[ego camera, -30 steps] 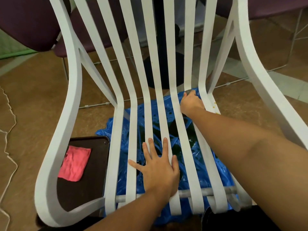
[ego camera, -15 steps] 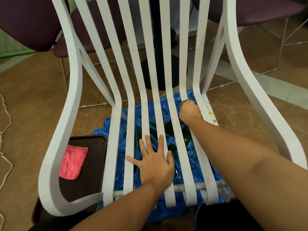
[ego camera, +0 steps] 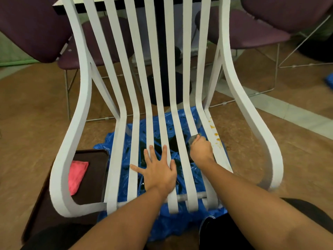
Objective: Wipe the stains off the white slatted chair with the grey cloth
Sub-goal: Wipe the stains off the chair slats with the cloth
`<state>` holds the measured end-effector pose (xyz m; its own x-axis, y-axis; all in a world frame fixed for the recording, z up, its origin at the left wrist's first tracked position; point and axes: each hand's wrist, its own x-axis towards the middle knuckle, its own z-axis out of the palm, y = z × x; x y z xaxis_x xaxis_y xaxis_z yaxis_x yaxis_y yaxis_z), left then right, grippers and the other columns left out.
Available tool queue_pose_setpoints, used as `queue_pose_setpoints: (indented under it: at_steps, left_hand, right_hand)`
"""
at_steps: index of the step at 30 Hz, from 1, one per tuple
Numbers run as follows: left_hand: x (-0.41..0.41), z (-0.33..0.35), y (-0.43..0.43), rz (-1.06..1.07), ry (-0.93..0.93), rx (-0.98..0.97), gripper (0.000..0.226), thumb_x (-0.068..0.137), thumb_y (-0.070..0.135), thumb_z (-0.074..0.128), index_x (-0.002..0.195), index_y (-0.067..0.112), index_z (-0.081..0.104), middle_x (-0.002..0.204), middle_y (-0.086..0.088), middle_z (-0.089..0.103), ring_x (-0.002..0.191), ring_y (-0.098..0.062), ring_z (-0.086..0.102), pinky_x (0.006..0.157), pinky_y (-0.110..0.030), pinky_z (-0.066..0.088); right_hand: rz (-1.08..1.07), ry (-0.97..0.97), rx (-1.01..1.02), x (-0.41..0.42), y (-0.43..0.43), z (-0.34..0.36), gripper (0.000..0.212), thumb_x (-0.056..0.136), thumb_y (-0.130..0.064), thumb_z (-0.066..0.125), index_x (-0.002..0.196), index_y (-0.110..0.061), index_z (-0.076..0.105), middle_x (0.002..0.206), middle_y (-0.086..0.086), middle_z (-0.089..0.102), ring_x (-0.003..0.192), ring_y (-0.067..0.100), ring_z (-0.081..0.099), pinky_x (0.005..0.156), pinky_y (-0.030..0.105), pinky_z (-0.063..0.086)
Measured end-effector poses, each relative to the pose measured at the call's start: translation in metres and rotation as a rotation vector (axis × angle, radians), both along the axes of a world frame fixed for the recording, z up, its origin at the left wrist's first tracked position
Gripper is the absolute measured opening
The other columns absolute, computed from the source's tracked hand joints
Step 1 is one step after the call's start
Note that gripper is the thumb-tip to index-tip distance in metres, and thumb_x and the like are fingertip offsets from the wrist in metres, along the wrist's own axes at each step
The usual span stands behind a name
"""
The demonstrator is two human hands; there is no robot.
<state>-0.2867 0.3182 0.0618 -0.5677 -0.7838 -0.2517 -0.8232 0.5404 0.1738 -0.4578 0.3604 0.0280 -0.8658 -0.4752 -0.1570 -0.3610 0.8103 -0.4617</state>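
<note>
The white slatted chair (ego camera: 119,145) stands right in front of me, filling the view. My left hand (ego camera: 158,170) lies flat with spread fingers on the middle seat slats. My right hand (ego camera: 201,148) is closed around the grey cloth (ego camera: 193,139), of which only a small edge shows above the fist, pressed on a seat slat right of centre. Orange stains (ego camera: 215,135) dot the rightmost seat slat, just right of that hand.
Blue plastic sheeting (ego camera: 180,222) with dark wet patches lies on the brown floor under the seat. A dark tray (ego camera: 90,177) with a pink cloth (ego camera: 76,175) sits at the left. Purple chairs (ego camera: 36,29) and a black table pedestal (ego camera: 162,69) stand behind.
My right hand has drawn the grey cloth along the slat towards me, from the seat's back bend to mid-seat. The left hand stays flat on the slats. My view has tilted up.
</note>
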Motion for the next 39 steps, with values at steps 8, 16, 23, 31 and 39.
queue_pose_setpoints:
  at_steps: [8,16,23,31,39]
  left_hand:
    - [0.000,0.004,0.003,0.005,0.014,0.002,0.061,0.102,0.060,0.015,0.158,0.045,-0.005,0.169,-0.006,-0.009,0.155,-0.030,-0.012,0.105,-0.083,-0.002]
    - [0.000,0.003,0.002,0.004,0.002,-0.010,0.061,0.101,0.060,0.014,0.157,0.045,-0.006,0.169,-0.006,-0.008,0.155,-0.031,-0.012,0.106,-0.083,-0.002]
    - [0.000,0.003,0.003,-0.002,-0.004,-0.017,0.061,0.102,0.059,0.013,0.158,0.044,-0.006,0.169,-0.007,-0.010,0.155,-0.031,-0.013,0.105,-0.083,-0.001]
    - [0.000,0.001,0.002,-0.007,-0.010,-0.017,0.061,0.102,0.058,0.010,0.157,0.043,-0.011,0.168,-0.007,-0.015,0.154,-0.032,-0.016,0.104,-0.083,-0.005]
    - [-0.001,-0.006,-0.001,-0.012,0.000,-0.037,0.062,0.101,0.059,0.011,0.157,0.044,-0.011,0.168,-0.008,-0.013,0.154,-0.033,-0.015,0.103,-0.082,-0.010]
  right_hand:
    - [-0.073,0.022,-0.175,0.010,0.013,0.011,0.026,0.101,-0.009,0.037,0.120,0.004,0.049,0.117,0.022,0.053,0.107,0.036,0.053,0.085,0.043,0.045]
    - [0.133,0.062,-0.456,0.028,0.010,0.022,0.021,0.108,-0.029,0.033,0.103,-0.016,0.049,0.098,0.001,0.052,0.086,0.019,0.054,0.069,0.033,0.043]
    - [0.587,0.131,-0.086,0.024,-0.010,0.006,0.046,0.108,-0.035,0.024,0.144,-0.018,0.047,0.162,0.001,0.030,0.152,0.016,0.017,0.126,0.038,0.013]
    - [0.540,0.074,-0.050,0.009,-0.052,-0.001,0.051,0.109,-0.028,0.028,0.157,-0.013,0.026,0.167,-0.003,0.013,0.154,0.020,-0.001,0.126,0.044,0.004]
    - [0.538,0.105,0.023,-0.033,-0.107,-0.003,0.054,0.106,-0.019,0.037,0.157,-0.009,0.023,0.168,0.003,0.006,0.154,0.026,-0.005,0.126,0.040,0.007]
